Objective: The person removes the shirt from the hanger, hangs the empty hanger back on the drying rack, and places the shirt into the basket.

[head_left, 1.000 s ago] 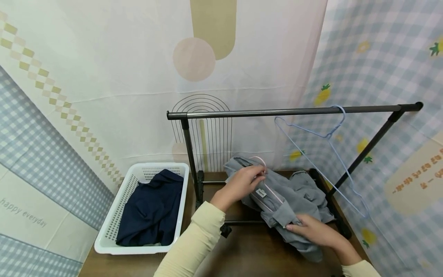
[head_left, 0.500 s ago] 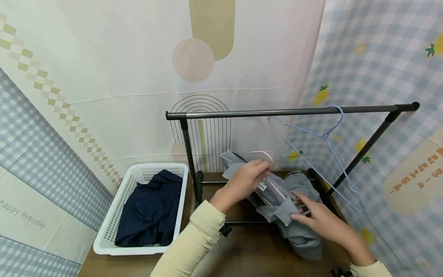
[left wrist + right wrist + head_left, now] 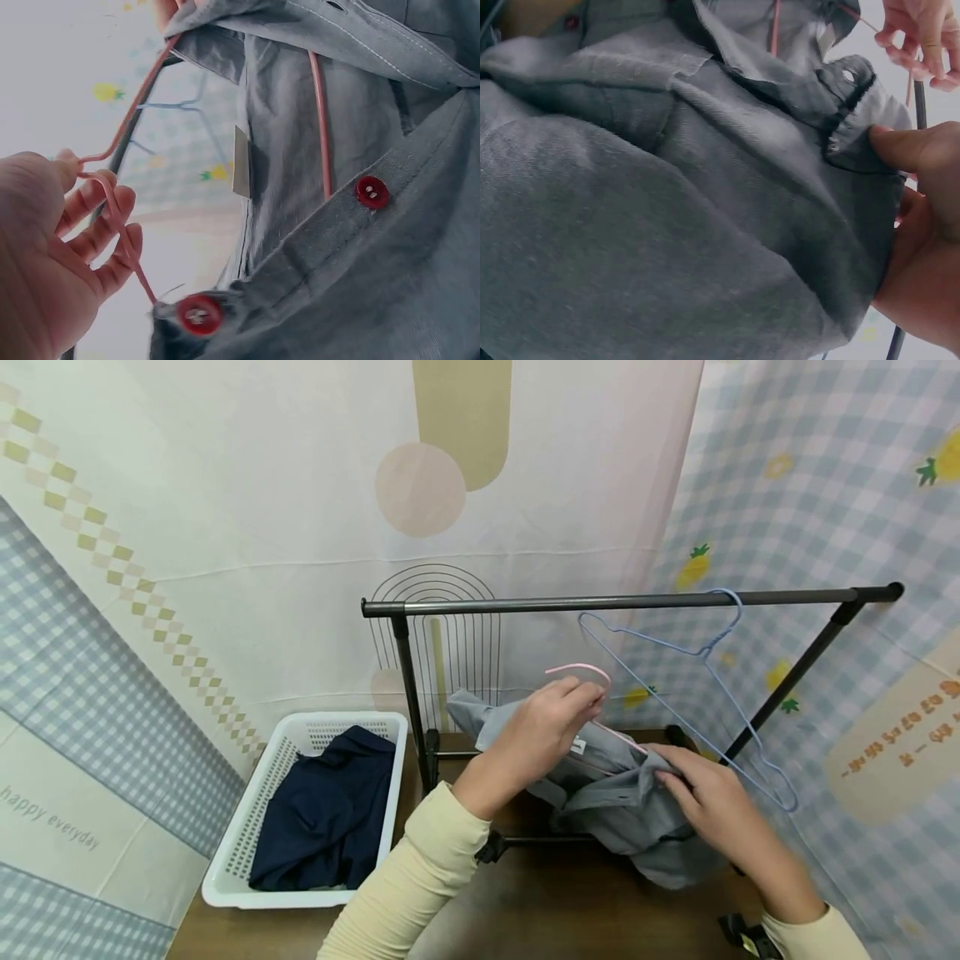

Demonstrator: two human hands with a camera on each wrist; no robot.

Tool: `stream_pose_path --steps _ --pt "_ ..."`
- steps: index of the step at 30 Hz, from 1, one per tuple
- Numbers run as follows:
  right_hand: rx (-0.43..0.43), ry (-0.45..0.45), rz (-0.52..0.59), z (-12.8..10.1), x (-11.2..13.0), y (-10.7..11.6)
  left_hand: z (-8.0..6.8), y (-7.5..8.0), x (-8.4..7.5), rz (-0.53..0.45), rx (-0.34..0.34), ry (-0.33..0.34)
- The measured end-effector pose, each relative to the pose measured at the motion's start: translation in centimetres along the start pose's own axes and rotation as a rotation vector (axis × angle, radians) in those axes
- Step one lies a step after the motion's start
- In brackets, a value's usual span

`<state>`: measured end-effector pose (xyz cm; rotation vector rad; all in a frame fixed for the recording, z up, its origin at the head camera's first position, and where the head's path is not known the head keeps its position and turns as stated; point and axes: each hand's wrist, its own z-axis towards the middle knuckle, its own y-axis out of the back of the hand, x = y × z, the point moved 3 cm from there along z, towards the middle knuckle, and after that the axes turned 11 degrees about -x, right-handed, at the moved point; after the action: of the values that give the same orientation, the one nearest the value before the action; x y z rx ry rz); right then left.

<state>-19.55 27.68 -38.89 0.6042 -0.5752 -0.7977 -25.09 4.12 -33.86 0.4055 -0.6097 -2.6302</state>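
Observation:
A grey shirt with red buttons (image 3: 371, 193) and a small label (image 3: 241, 161) hangs bunched around a pink wire hanger (image 3: 626, 738). My left hand (image 3: 534, 735) pinches the hanger at the base of its hook, which sticks up above the fingers. Farther right, my right hand (image 3: 708, 789) grips the edge of the shirt (image 3: 630, 814) between thumb and fingers, beside one arm of the hanger. The right wrist view shows the right thumb pressed on the cloth; the other fingers are mostly hidden behind it. The hanger's lower bar shows inside the shirt in the left wrist view.
A black clothes rail (image 3: 525, 606) spans above the hands, with a blue hanger (image 3: 705, 652) hooked on its right part. At left, a white basket (image 3: 213, 881) on the brown table (image 3: 555, 914) holds a navy garment (image 3: 326, 810). Patterned cloth (image 3: 600, 460) stands behind.
The left hand has moved up and right with the pink hanger. My right hand has moved up along the shirt to the hanger's arm, and the shirt has lifted somewhat with them.

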Motion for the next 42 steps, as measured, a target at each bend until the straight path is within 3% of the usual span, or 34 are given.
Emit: stream_pose_path --steps 9,18,23,26,34,38,42 --pt "-0.118 0.023 -0.012 2.8 -0.5 2.0 2.3 2.4 -2.0 0.065 -0.085 -0.029" --pt "-0.128 -0.022 0.122 5.6 0.4 2.7 5.4 5.3 -3.4 0.179 -0.176 -0.043" --pt "-0.117 -0.032 0.178 7.4 1.0 2.4 6.9 6.9 -3.6 0.207 -0.182 -0.049" --pt "-0.105 -0.03 0.206 8.4 1.4 2.0 7.4 8.0 -3.4 0.205 -0.172 -0.014" --pt "0.052 -0.02 0.233 10.0 1.9 -0.1 6.2 9.6 -0.8 0.163 -0.121 0.179" --pt "0.113 0.011 0.268 10.2 2.1 -0.8 5.0 9.8 0.6 0.153 -0.142 0.201" --pt "0.087 0.093 0.277 10.8 2.6 -1.8 3.9 9.8 1.6 0.144 -0.162 0.213"
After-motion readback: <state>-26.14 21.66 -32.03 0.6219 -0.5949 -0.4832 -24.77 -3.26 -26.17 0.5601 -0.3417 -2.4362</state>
